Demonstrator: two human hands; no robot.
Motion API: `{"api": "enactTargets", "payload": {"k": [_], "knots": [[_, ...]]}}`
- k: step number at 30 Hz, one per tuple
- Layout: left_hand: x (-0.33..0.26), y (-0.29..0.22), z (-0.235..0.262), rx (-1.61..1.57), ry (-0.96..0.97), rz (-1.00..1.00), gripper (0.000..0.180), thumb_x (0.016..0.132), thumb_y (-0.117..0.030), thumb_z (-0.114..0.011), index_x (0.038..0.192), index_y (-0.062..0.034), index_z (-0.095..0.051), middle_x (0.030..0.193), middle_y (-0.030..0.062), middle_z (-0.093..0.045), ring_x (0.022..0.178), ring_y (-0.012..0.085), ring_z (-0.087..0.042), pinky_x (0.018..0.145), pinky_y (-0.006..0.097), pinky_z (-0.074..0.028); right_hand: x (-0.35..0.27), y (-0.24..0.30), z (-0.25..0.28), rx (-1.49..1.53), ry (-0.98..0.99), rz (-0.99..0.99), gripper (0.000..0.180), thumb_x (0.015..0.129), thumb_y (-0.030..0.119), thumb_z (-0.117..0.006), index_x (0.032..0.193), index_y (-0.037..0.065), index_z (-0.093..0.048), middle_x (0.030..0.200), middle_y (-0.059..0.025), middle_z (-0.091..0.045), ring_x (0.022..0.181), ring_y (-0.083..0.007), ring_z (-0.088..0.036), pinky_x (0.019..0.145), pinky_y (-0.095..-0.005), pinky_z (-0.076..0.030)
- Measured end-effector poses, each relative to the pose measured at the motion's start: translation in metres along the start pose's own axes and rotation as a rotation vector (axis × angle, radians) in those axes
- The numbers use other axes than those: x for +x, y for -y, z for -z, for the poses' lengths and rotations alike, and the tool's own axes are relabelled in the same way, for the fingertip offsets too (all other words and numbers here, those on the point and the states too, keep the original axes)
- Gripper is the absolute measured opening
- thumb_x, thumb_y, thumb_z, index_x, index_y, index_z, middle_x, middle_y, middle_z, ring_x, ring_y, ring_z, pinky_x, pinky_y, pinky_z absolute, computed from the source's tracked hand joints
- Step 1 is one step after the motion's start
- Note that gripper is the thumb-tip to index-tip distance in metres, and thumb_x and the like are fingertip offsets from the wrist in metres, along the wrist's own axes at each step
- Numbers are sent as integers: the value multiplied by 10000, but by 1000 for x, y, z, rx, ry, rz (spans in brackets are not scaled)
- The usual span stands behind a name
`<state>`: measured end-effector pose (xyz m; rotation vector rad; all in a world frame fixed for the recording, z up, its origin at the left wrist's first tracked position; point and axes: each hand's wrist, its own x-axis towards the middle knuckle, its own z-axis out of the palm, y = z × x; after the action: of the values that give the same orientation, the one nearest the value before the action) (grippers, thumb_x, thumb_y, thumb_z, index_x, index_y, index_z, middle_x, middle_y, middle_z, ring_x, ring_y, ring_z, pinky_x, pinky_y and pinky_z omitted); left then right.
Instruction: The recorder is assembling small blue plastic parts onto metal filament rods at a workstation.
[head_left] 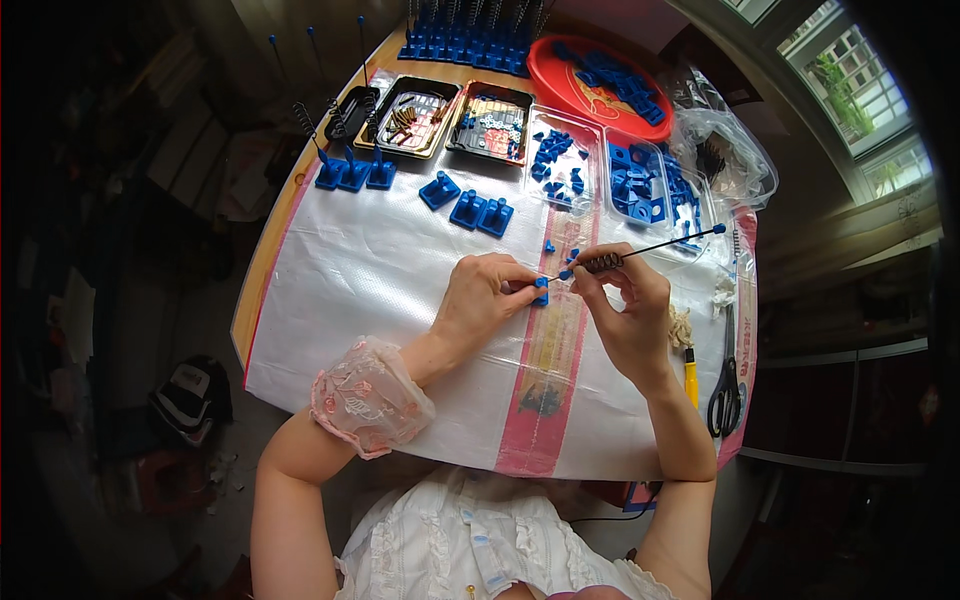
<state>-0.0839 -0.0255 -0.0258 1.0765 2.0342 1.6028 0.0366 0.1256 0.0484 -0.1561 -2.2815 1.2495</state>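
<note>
My left hand [482,298] is closed, its thumb and fingertips pinching a small blue plastic part [541,291] above the table. Close by, my right hand [632,305] grips a thin black rod [660,246] with a dark coil spring [602,263] around it. A blue knob [719,229] caps the rod's upper right end. Its lower end, with a blue piece [565,275], points at the part in my left fingers; whether they touch is hard to tell. A few loose blue bits [550,246] lie just beyond.
Three blue bases [467,209] stand ahead, with sprung ones [351,174] at left. Black trays [419,117], clear tubs [636,182] and a red basin [541,76] hold parts. Finished-looking sprung stands [466,45] crowd the back. Scissors [724,405] and a yellow-handled tool [691,378] lie right.
</note>
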Motion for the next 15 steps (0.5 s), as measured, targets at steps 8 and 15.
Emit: {"api": "enactTargets", "payload": {"k": [8,15], "knots": [[1,5,0,-18,15,-38,163,880,-107,-796,1036,-66,-823,898,102,-752,733,166,-716,668,290,-565,-1,-2,-3,0,1,-8,127,909,-26,-738,1029,-32,-697,881,-104,-742,783,-156,-746,709,-275,-571],[1,-1,4,34,25,-53,239,805,-146,-857,1027,-65,-820,831,106,-706,735,213,-685,694,333,-555,-2,-9,-6,1,-1,-13,119,910,-17,-741,1022,-33,-703,883,-109,-742,778,-162,-745,707,-283,-571]]}}
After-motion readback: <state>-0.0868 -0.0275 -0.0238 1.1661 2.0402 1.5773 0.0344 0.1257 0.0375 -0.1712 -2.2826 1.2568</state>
